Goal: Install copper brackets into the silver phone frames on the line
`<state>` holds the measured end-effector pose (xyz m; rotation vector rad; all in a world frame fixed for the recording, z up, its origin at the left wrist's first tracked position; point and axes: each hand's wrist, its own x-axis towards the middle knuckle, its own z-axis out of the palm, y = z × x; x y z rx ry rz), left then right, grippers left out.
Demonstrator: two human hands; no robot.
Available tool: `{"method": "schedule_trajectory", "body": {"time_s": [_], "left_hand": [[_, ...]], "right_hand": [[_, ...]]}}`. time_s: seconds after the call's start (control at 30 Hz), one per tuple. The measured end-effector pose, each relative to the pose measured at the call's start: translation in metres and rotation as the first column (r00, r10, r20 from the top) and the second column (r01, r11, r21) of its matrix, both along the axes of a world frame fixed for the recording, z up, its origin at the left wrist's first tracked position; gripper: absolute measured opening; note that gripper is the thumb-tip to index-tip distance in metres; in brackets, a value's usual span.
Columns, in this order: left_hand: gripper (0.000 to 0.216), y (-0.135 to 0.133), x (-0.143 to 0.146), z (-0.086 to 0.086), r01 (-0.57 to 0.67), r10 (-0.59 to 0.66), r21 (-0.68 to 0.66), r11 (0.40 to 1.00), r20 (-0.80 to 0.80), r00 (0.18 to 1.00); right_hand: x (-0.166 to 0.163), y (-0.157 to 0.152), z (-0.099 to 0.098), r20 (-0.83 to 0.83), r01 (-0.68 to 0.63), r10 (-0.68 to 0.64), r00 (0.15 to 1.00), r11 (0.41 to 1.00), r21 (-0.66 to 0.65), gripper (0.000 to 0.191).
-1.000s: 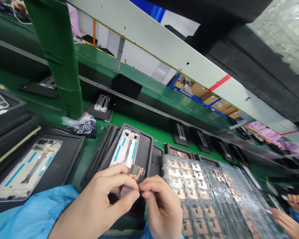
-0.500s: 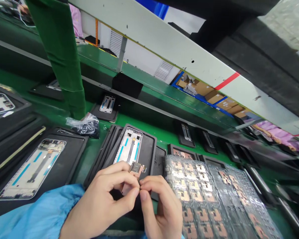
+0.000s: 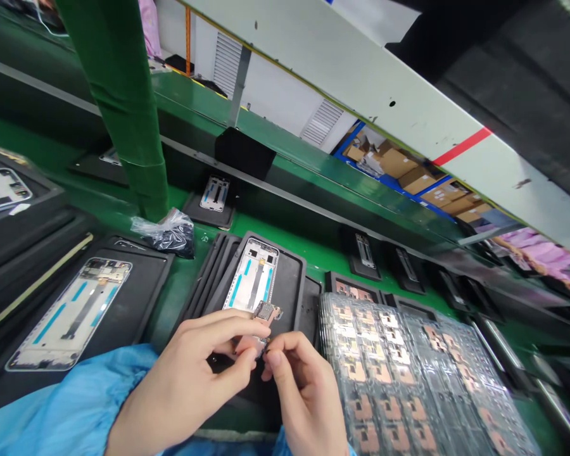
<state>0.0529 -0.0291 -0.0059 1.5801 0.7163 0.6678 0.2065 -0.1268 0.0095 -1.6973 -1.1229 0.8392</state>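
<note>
Between the thumb and fingers of my left hand (image 3: 185, 377) is a small copper-and-grey phone circuit board (image 3: 267, 310), partly covered by those fingers. My right hand (image 3: 308, 386) is closed in a pinch at the board's near right edge; whatever its fingertips hold is too small to make out. Just beyond both hands lies a phone frame (image 3: 254, 275) with blue strips and a dark ribbon cable, set in a black foam tray (image 3: 291, 278). To the right, clear plastic blister trays (image 3: 330, 335) carry several copper-coloured boards.
On the left another phone frame (image 3: 71, 316) rests on black foam. A plastic bag of dark parts (image 3: 171, 234) sits behind it, near a green-wrapped post (image 3: 118, 95). A white shelf beam (image 3: 342, 69) crosses above. More phone frames in trays (image 3: 363, 250) line the back.
My right fingertips have drawn slightly down and apart from the left thumb, and the board has tilted a little. The whole view has shifted slightly.
</note>
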Motion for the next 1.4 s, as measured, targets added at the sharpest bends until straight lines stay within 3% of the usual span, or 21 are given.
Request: {"method": "schedule_trajectory", "body": {"time_s": [0.37, 0.47, 0.6, 0.7, 0.8, 0.97, 1.07, 1.13, 1.2, 1.23, 1.3, 1.37, 1.4], "left_hand": [[0.031, 0.000, 0.001, 0.000, 0.018, -0.018, 0.046, 0.999, 0.011, 1.000], [0.032, 0.003, -0.002, 0.002, 0.054, -0.056, 0.053, 0.997, 0.035, 0.998], [0.027, 0.008, -0.004, -0.004, 0.144, -0.137, -0.074, 0.987, 0.092, 0.986], [0.025, 0.010, 0.000, -0.007, 0.127, -0.095, -0.247, 0.961, 0.137, 0.986], [0.029, 0.011, 0.003, 0.000, 0.149, -0.089, -0.386, 0.911, 0.168, 0.982], [0.034, 0.013, 0.003, 0.017, 0.164, -0.122, -0.437, 0.884, 0.123, 0.985], [0.036, 0.012, 0.000, 0.015, 0.167, -0.141, -0.406, 0.898, 0.094, 0.986], [0.037, 0.010, -0.005, 0.006, 0.194, -0.191, -0.262, 0.945, 0.036, 0.981], [0.040, 0.007, -0.011, -0.005, 0.187, -0.184, 0.077, 0.979, -0.047, 0.982], [0.041, 0.004, -0.014, -0.010, 0.160, -0.143, 0.294, 0.942, -0.080, 0.986], [0.042, -0.002, -0.019, -0.018, 0.075, -0.023, 0.661, 0.747, -0.087, 0.996], [0.039, -0.007, -0.022, -0.019, -0.016, 0.068, 0.847, 0.531, -0.023, 0.997], [0.037, -0.008, -0.023, -0.018, -0.055, 0.084, 0.889, 0.455, 0.019, 0.996]], "right_hand": [[0.002, 0.002, 0.000, 0.123, 0.018, -0.015, 0.992, 1.000, -0.023, 0.023], [0.005, 0.001, 0.002, 0.168, -0.044, 0.053, 0.984, 0.997, -0.060, 0.023], [0.001, -0.001, -0.001, 0.141, -0.088, 0.094, 0.986, 0.995, -0.047, 0.029], [0.000, 0.001, -0.004, -0.038, -0.033, 0.034, 0.999, 0.999, 0.022, 0.033], [0.005, 0.002, 0.000, -0.207, -0.062, 0.065, 0.976, 0.998, 0.022, 0.036], [0.009, -0.001, 0.004, -0.229, -0.096, 0.097, 0.969, 0.995, 0.016, 0.039], [0.006, -0.002, 0.002, -0.154, -0.059, 0.058, 0.986, 0.998, -0.003, 0.035], [0.006, 0.000, 0.000, -0.147, -0.024, 0.027, 0.989, 1.000, 0.020, 0.039], [0.009, 0.001, -0.003, -0.206, -0.012, 0.026, 0.978, 0.998, 0.067, 0.045], [0.010, 0.001, -0.004, -0.255, -0.016, 0.039, 0.966, 0.996, 0.091, 0.048], [0.011, 0.001, -0.008, -0.358, -0.038, 0.077, 0.930, 0.993, 0.115, 0.052], [0.010, 0.000, -0.012, -0.462, -0.070, 0.113, 0.879, 0.992, 0.110, 0.054], [0.008, -0.002, -0.014, -0.497, -0.081, 0.122, 0.859, 0.991, 0.102, 0.055]]}}
